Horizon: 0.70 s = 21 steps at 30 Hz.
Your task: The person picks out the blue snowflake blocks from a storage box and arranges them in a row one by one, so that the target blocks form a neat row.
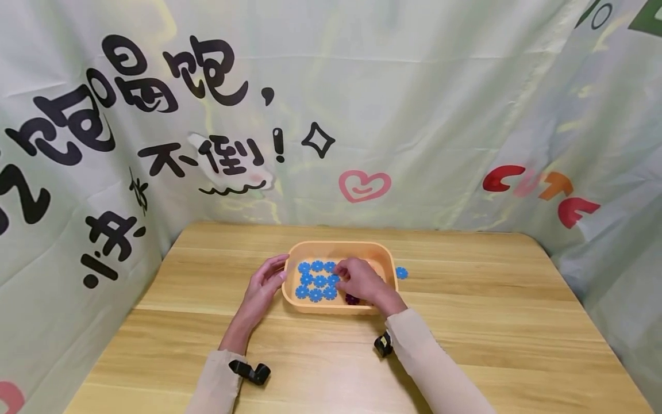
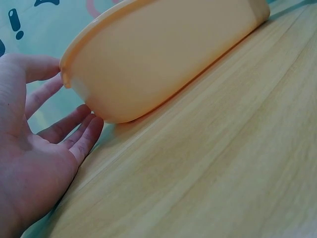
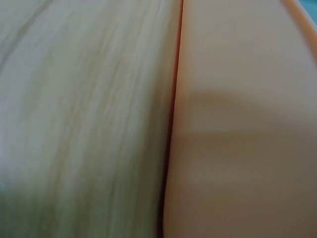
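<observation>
In the head view, an orange plastic tray (image 1: 305, 309) sits on the wooden table. Rows of blue snowflake discs (image 1: 315, 295) lie flat in its left part. My left hand (image 1: 265, 283) is at the tray's left end; in the left wrist view its extended fingers (image 2: 88, 136) touch the rim and outer wall. Reaching in over the front side, my right hand (image 1: 360, 280) has thumb and finger around a blue snowflake disc (image 1: 333, 280) at the right of the middle row. Beneath this hand lies a dark purple disc (image 1: 351, 299); the hand hides much of the tray's right part.
Another blue disc (image 1: 401, 273) lies on the table (image 1: 465, 322) just outside the tray's right end. A printed curtain (image 1: 434, 132) hangs behind the table. The right wrist view shows only the tray's outer wall (image 3: 237, 129) and the wooden tabletop (image 3: 74, 119).
</observation>
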Each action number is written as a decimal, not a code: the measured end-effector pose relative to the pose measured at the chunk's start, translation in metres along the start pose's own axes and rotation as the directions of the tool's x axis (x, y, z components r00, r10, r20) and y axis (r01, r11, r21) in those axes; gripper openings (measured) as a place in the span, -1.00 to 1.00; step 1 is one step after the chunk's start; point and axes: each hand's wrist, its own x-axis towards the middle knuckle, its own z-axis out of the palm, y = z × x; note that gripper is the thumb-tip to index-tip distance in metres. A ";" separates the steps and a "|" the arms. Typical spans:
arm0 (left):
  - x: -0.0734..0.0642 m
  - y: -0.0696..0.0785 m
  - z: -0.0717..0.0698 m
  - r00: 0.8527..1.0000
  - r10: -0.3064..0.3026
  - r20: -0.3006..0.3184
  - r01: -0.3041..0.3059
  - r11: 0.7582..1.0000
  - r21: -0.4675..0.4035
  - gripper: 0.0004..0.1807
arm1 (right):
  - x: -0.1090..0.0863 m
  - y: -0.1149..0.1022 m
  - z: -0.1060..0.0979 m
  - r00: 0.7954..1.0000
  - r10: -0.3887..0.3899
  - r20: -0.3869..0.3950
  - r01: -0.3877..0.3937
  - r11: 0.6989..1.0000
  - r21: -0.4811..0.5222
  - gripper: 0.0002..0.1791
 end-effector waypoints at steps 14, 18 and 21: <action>-0.002 -0.001 -0.001 1.000 0.007 -0.006 -0.007 1.000 0.000 -0.53 | 0.002 -0.003 0.000 1.000 0.012 0.017 -0.011 0.999 -0.051 -0.79; -0.001 -0.001 0.000 1.000 0.012 0.008 -0.011 1.000 -0.005 -0.51 | 0.002 -0.003 0.000 1.000 0.017 0.008 -0.017 0.999 -0.051 -0.80; -0.001 0.000 0.000 1.000 0.012 0.015 -0.011 1.000 -0.006 -0.51 | 0.002 -0.002 0.000 1.000 0.018 0.007 -0.018 0.999 -0.045 -0.80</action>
